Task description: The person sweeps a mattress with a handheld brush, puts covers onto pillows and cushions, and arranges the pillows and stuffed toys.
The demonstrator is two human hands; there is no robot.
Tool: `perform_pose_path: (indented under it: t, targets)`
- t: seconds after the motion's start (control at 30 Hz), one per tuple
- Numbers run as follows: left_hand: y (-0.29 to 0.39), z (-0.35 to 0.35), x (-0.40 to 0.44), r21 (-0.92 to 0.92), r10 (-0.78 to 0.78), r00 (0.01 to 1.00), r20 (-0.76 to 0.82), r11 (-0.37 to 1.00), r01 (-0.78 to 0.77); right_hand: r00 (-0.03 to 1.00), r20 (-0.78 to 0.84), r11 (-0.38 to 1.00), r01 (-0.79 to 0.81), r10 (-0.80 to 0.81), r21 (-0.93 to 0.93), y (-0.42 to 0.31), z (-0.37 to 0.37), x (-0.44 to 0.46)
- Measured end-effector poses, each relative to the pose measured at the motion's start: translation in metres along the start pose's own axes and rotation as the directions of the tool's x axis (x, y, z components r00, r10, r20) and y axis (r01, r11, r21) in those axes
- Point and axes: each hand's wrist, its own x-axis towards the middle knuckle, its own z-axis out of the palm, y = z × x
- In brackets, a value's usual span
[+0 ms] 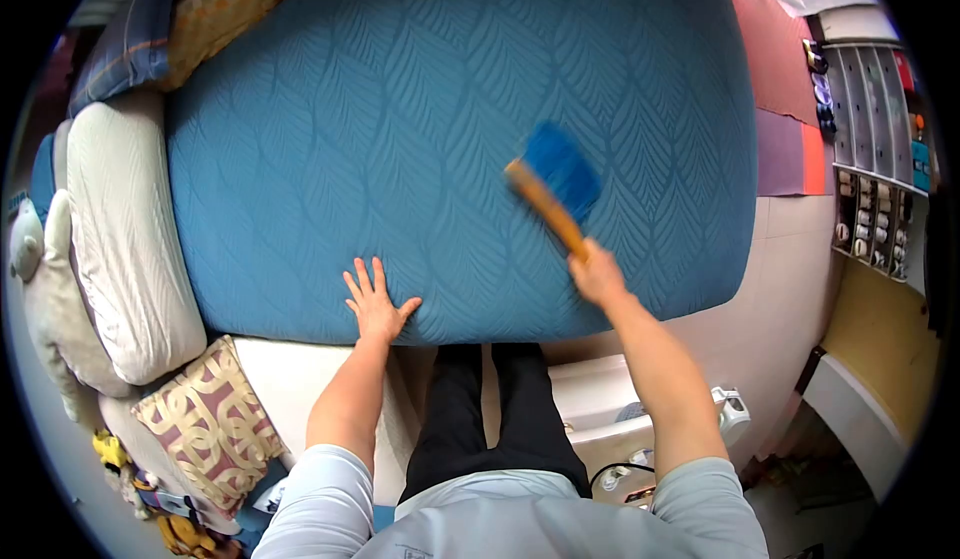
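A mattress in a blue cover with a leaf pattern (430, 109) fills the middle of the view. Near its front edge my left hand (375, 309) lies flat on the cover, fingers spread. My right hand (598, 274) is wrapped round the wooden handle of a brush (545, 204) with blue bristles. The brush is over the right half of the mattress, its handle slanting up and left from my hand. Its bristles (565, 171) are blurred, and I cannot tell whether they touch the cover.
Left of the mattress are a white pillow (130, 239), a plush toy (65, 299) and a patterned cushion (212, 419). Folded bedding (215, 19) lies at the upper left. On the right are a pink mat (775, 59) and a shelf rack (865, 109). A white table (590, 389) stands below.
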Motion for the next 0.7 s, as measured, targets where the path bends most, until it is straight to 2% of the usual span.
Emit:
perform_pose_path:
  t: [0.03,0.07,0.1,0.13,0.17,0.2,0.27,0.3,0.37,0.4,0.43,0.5,0.53,0.57,0.63,0.67,0.7]
  targets:
    - [0.001,-0.002,0.002,-0.004,0.011,1.000,-0.007,1.000,-0.011,0.992,0.092,0.993,0.090,-0.083,-0.075,0.002,0.007,-0.020]
    - [0.001,-0.004,0.001,-0.025,0.015,1.000,0.001,1.000,-0.015,0.958,0.262,0.978,0.161,-0.121,-0.136,0.009,0.011,-0.041]
    - [0.002,-0.011,0.000,-0.030,0.012,1.000,0.026,0.999,-0.012,0.879,0.452,0.936,0.274,-0.150,-0.223,0.017,0.012,-0.065]
    - [0.005,-0.019,-0.003,-0.034,0.010,0.999,0.050,0.999,-0.008,0.740,0.672,0.868,0.344,-0.015,-0.359,0.009,0.008,-0.084]
    - [0.006,-0.025,-0.004,-0.040,0.005,0.998,0.069,0.999,-0.002,0.595,0.803,0.827,0.432,0.037,-0.358,0.006,0.006,-0.101]
    - [0.003,-0.028,-0.006,-0.042,0.036,0.996,0.077,0.999,-0.033,0.502,0.864,0.794,0.534,-0.021,-0.291,-0.002,-0.006,-0.113]
    - [-0.009,-0.031,-0.006,-0.045,0.089,0.993,0.081,0.995,-0.086,0.667,0.733,0.845,0.464,-0.134,-0.268,-0.009,-0.015,-0.120]
    - [-0.021,-0.026,-0.007,-0.088,0.139,0.989,0.045,0.987,-0.134,0.756,0.625,0.866,0.432,-0.195,-0.252,-0.013,-0.017,-0.120]
    - [-0.049,-0.010,-0.005,-0.165,0.239,0.970,-0.041,0.956,-0.242,0.853,0.356,0.879,0.454,-0.381,-0.147,-0.033,-0.011,-0.093]
    - [-0.055,-0.007,-0.005,-0.056,0.152,0.988,-0.025,0.987,-0.153,0.912,0.202,0.900,0.392,-0.356,-0.188,-0.048,-0.011,-0.067]
    - [-0.051,-0.015,-0.004,-0.053,0.013,1.000,-0.008,0.999,-0.014,0.945,0.047,0.922,0.327,-0.324,-0.209,-0.067,-0.012,-0.037]
    - [-0.047,-0.035,-0.012,-0.026,-0.300,0.954,0.025,0.953,0.301,0.984,-0.154,0.996,0.083,-0.085,-0.019,-0.104,-0.025,0.021]
    - [-0.071,-0.012,-0.006,-0.082,-0.216,0.976,-0.002,0.973,0.215,0.981,-0.188,0.999,0.042,-0.047,-0.034,-0.115,-0.032,0.036]
    - [-0.075,-0.003,-0.001,-0.095,-0.178,0.984,-0.020,0.980,0.176,0.987,-0.145,0.998,0.064,-0.062,0.010,-0.119,-0.033,0.041]
    - [-0.079,0.000,0.002,-0.126,-0.163,0.986,-0.024,0.979,0.159,0.961,0.121,0.905,0.275,-0.248,-0.325,-0.108,-0.002,0.021]
    - [-0.081,0.000,0.002,-0.130,-0.160,0.987,-0.004,0.979,0.158,0.928,0.228,0.849,0.363,-0.294,-0.384,-0.092,0.020,0.001]
    - [-0.079,-0.011,0.000,-0.120,-0.177,0.982,0.065,0.976,0.184,0.922,0.325,0.861,0.333,-0.212,-0.383,-0.078,0.043,-0.020]
